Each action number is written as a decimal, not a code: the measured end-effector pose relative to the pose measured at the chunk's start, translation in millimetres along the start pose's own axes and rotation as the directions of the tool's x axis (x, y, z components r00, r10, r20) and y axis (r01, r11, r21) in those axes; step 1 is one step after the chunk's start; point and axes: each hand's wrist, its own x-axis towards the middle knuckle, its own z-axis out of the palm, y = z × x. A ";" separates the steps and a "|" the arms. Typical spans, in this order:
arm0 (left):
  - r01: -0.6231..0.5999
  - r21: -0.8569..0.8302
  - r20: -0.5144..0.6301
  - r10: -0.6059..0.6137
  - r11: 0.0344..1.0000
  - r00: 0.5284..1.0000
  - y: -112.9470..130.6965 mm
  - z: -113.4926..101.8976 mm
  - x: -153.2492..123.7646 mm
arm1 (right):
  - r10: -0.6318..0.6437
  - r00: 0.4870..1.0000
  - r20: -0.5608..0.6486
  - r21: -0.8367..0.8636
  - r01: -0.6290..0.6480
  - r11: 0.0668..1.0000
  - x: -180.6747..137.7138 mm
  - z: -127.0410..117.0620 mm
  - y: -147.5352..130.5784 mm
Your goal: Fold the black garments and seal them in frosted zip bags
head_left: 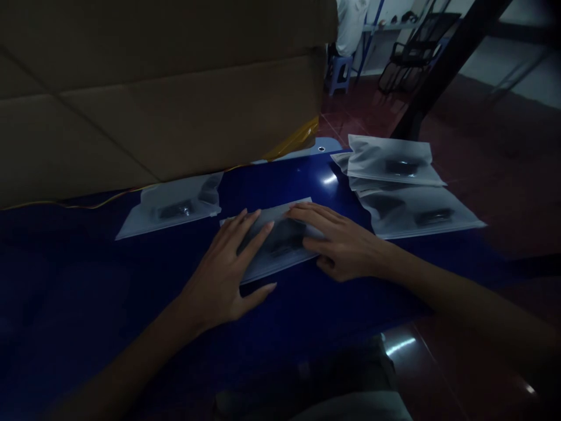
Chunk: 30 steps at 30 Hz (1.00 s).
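Note:
A frosted plastic zip bag (pixel 274 257) lies flat on the blue table in front of me, with something dark inside that I cannot make out. My left hand (pixel 230 263) rests over the bag's left side, fingers spread and thumb apart. On its right side lies my right hand (pixel 335 240), index finger reaching along the top edge and the lower fingers curled. Part of the bag is hidden under both hands. To the left, another frosted bag (pixel 184 196) with a dark item inside lies by itself.
Several filled frosted bags (pixel 394 158) are piled at the table's right end. A large cardboard box (pixel 175 117) stands along the back left of the blue table (pixel 210 356). Beyond are a black chair (pixel 414 52), a blue stool (pixel 340 73) and a seated person (pixel 350 26).

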 end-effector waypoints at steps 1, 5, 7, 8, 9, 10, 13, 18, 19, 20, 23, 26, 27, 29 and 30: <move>0.013 0.011 0.038 -0.014 1.000 0.999 -0.6 2.2 -0.3 | -0.004 1.000 -0.006 0.015 0.004 1.000 0.3 0.8 -1.9; 0.042 0.020 0.117 -0.044 0.999 0.992 -1.5 6.6 -0.2 | 0.038 0.999 0.004 0.018 -0.038 0.999 3.5 9.2 -11.4; 0.045 0.025 0.124 -0.048 0.999 0.991 -1.2 7.1 0.0 | 0.069 0.997 0.042 0.008 -0.070 0.998 5.0 15.9 -15.0; 0.043 0.028 0.125 -0.047 0.999 0.991 -1.2 7.3 0.0 | 0.081 0.995 0.061 0.002 -0.081 0.997 5.5 19.2 -16.2; 0.042 0.029 0.125 -0.045 0.999 0.991 -1.2 7.4 -0.1 | 0.091 0.993 0.073 -0.006 -0.091 0.996 5.7 22.3 -16.8; 0.040 0.030 0.126 -0.043 0.999 0.991 -1.4 7.7 -0.2 | 0.102 0.992 0.080 -0.014 -0.101 0.995 5.7 25.0 -17.1; 0.036 0.028 0.126 -0.039 0.999 0.991 -1.9 8.7 -0.6 | 0.123 0.989 0.083 -0.016 -0.122 0.992 5.2 29.8 -17.0; 0.033 0.036 0.128 -0.037 0.999 0.991 -2.0 10.6 -1.3 | 0.137 0.985 0.102 0.004 -0.138 0.990 5.2 31.1 -17.4; 0.031 0.040 0.133 -0.036 0.999 0.990 -2.1 10.9 -1.5 | 0.136 0.985 0.107 0.002 -0.137 0.991 5.3 31.3 -17.5; 0.028 0.043 0.137 -0.033 0.999 0.990 -2.1 11.3 -1.6 | 0.136 0.984 0.111 0.001 -0.137 0.991 5.4 31.6 -17.6; 0.011 0.047 0.142 -0.018 0.999 0.990 -2.7 12.3 -1.7 | 0.142 0.983 0.120 0.017 -0.145 0.989 5.3 32.7 -17.5; 0.000 0.042 0.133 -0.006 0.999 0.991 -3.0 12.9 -1.7 | 0.142 0.981 0.129 0.043 -0.148 0.988 5.2 31.9 -16.8; 0.000 0.040 0.132 -0.006 0.999 0.991 -2.9 12.9 -1.7 | 0.140 0.981 0.135 0.048 -0.147 0.988 5.3 30.9 -16.6; 0.004 0.039 0.132 -0.009 0.999 0.991 -2.3 12.7 -1.8 | 0.138 0.979 0.151 0.050 -0.147 0.988 6.1 28.1 -16.7; 0.007 0.040 0.135 -0.012 0.999 0.991 -1.9 12.6 -1.9 | 0.137 0.977 0.161 0.048 -0.147 0.988 6.5 26.6 -16.9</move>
